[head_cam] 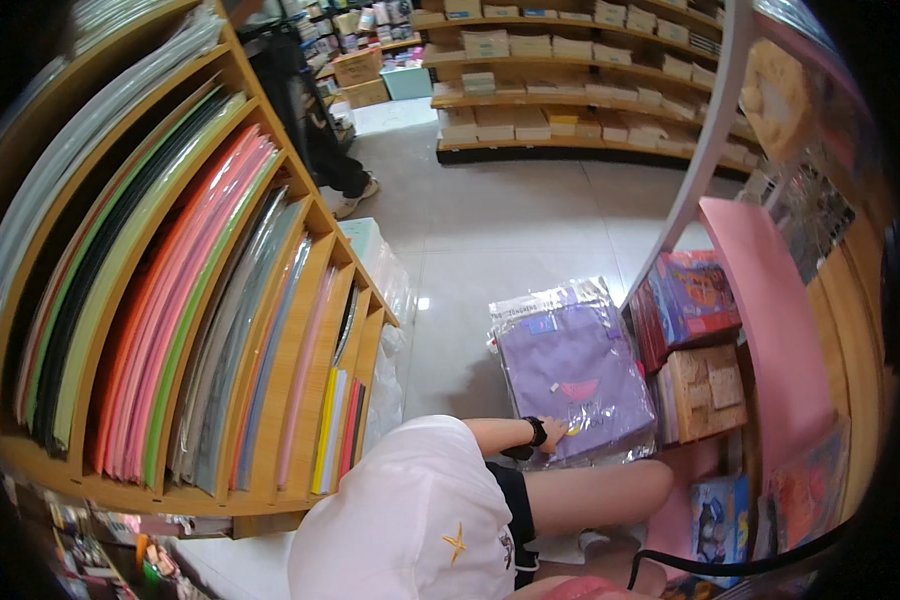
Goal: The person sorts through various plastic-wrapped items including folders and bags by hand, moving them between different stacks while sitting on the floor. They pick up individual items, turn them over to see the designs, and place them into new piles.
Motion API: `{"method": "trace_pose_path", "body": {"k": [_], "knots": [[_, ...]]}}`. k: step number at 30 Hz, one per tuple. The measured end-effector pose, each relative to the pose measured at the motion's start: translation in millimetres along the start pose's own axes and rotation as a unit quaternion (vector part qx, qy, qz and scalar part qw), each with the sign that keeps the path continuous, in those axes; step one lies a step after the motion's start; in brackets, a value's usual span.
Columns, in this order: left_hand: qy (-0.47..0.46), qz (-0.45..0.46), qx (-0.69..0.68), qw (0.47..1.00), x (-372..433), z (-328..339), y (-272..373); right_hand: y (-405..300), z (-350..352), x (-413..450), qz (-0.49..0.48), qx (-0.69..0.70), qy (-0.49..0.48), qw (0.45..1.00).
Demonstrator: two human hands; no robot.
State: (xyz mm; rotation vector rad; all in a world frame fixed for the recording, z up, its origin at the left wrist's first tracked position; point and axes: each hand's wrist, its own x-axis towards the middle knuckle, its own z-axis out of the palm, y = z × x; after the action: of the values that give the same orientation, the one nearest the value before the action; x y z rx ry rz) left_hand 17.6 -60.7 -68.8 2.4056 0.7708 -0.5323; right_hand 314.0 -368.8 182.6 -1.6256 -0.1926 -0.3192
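Note:
My left hand, with a dark band at its wrist, touches the lower left edge of a purple fabric bag in clear plastic. Its fingertips lie on the plastic; whether they grip it is unclear. A pink print and some lettering mark the bag's front. The bag is flat and slightly tilted, low in front of the shelving, and other clear-wrapped packaging shows around its edges. My right hand is out of view. My bent leg lies just below the bag in the picture.
A wooden rack of coloured sheets stands at the left. On the right, shelving holds packaged goods, a wooden box-like item and a blue package. Paper-stacked shelves stand beyond the tiled floor. A person's leg shows behind the rack.

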Motion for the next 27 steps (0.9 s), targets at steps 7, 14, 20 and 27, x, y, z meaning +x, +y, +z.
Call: {"method": "trace_pose_path", "body": {"k": [7, 14, 20, 27], "knots": [[0.034, 0.2, -0.041, 0.978, -23.3, -34.6, 0.7, -4.7, -58.6, -1.8, 0.065, 0.061, 0.059, 0.994], [-0.261, 0.304, 0.021, 0.916, -55.1, -7.0, -24.1, -46.6, -52.7, -35.5, 0.183, 0.111, -0.037, 0.976], [-0.331, 0.296, 0.044, 0.895, -56.1, 40.7, -52.1, -55.2, -54.0, -47.7, 0.303, 0.125, -0.086, 0.941], [-0.303, 0.228, 0.098, 0.92, -42.4, 60.9, -65.9, -33.2, -47.2, -54.8, 0.24, 0.265, -0.021, 0.934]]}}
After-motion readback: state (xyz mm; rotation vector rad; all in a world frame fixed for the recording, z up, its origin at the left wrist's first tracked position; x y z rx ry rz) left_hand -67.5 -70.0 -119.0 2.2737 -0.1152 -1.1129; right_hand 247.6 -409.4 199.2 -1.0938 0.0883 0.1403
